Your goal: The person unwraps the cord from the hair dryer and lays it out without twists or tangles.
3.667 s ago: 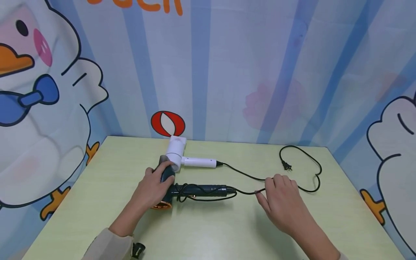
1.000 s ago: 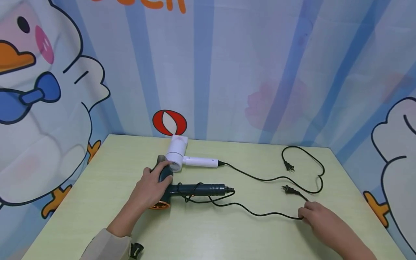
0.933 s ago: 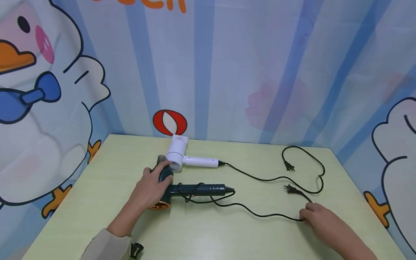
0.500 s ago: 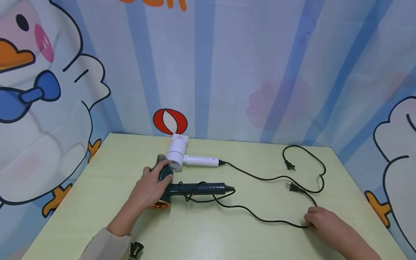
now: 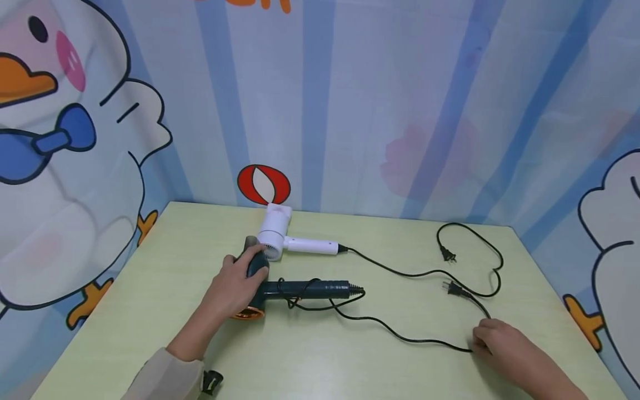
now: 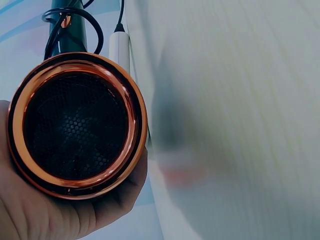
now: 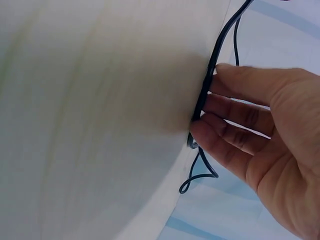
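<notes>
My left hand (image 5: 235, 286) grips the barrel of a dark green hair dryer (image 5: 305, 290). In the left wrist view, the dryer's copper-ringed round end (image 6: 134, 125) faces the camera. Its handle points right, with loops of black cord wound round it. From there, the power cord (image 5: 385, 328) runs right to my right hand (image 5: 510, 350). My right hand's fingertips (image 7: 202, 131) pinch the cord close to the tabletop. The cord's plug (image 5: 456, 289) lies just beyond that hand.
A white hair dryer (image 5: 312, 245) lies behind the green one, near its grey tip. Its black cord (image 5: 400, 272) stretches right to a second plug (image 5: 447, 254). A small black object (image 5: 212, 381) shows beside the left sleeve (image 5: 165, 378). A cartoon curtain (image 5: 350, 111) hangs behind the table (image 5: 320, 366).
My right hand has moved right and nearer the front edge, drawing out the green dryer's cord and plug. In the last half second it barely shifts. The left hand keeps its grip.
</notes>
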### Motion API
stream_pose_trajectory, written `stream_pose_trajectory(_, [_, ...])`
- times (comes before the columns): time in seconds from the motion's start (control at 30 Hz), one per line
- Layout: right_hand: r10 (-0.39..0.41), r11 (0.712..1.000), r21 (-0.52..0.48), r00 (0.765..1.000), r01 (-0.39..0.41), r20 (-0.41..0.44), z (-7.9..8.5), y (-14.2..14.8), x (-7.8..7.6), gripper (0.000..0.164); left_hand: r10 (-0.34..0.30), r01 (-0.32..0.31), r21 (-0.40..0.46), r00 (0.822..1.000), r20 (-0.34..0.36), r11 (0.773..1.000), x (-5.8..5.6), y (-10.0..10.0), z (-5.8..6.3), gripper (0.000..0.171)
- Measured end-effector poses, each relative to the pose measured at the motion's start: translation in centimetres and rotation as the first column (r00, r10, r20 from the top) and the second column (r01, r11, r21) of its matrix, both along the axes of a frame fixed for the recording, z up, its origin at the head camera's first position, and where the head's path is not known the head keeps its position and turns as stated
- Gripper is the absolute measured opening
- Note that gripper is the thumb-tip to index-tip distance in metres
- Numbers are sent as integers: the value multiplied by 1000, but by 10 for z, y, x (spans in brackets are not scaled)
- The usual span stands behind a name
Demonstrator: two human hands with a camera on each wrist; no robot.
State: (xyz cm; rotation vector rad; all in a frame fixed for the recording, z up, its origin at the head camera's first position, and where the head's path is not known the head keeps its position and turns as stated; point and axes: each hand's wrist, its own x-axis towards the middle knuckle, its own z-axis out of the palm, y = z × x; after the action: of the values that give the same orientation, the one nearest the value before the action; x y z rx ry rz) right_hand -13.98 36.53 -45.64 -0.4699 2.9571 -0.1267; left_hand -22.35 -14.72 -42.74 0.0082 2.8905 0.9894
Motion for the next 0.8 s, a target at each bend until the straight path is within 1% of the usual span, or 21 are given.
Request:
stream_pose_trajectory(0.1, [-1, 1000, -8, 1000, 1, -24, 2, -3, -1, 20, -2, 2, 3, 1000, 2, 1000, 0, 0, 0, 53])
stream_pose_trajectory(0.17, [24, 999, -24, 996, -27, -83, 4, -6, 0, 16, 0, 0, 1, 1000, 2, 1000, 1, 1, 1, 53])
stream_pose_trajectory(0.27, [55, 997, -36, 980, -63, -191, 7, -15, 2, 11, 5, -5, -1, 1000, 4, 1000, 1, 1, 1, 52])
stream_pose_trajectory(0.33, [43, 998, -42, 973, -54, -228, 11, -24, 3, 5, 6, -6, 0, 1000, 7, 1000, 2, 1, 1, 52])
stream_pose_trajectory(0.37, [30, 998, -41, 971, -41, -237, 12, -29, 3, 7, 6, -6, -1, 1000, 7, 1000, 2, 1, 0, 52])
stream_pose_trajectory(0.47, [-35, 999, -34, 968, 27, -247, 16, -44, 2, 35, 9, -9, 1, 1000, 11, 1000, 3, 1, -1, 52])
stream_pose_trajectory(0.53, [-75, 997, -20, 961, 73, -268, 18, -53, 1, 55, 10, -10, 1, 1000, 12, 1000, 3, 1, -1, 52])
stream_pose_trajectory(0.6, [-113, 993, -9, 949, 115, -295, 19, -62, 0, 71, 12, -12, 3, 1000, 13, 1000, 4, 1, -1, 52])
stream_pose_trajectory(0.7, [-165, 986, -20, 933, 167, -319, 19, -74, -1, 83, 13, -13, 5, 1000, 12, 1000, 5, 1, 0, 52])
stream_pose_trajectory(0.8, [-203, 979, -33, 926, 203, -319, 19, -83, -2, 90, 12, -12, 9, 1000, 11, 1000, 5, 2, 0, 52])
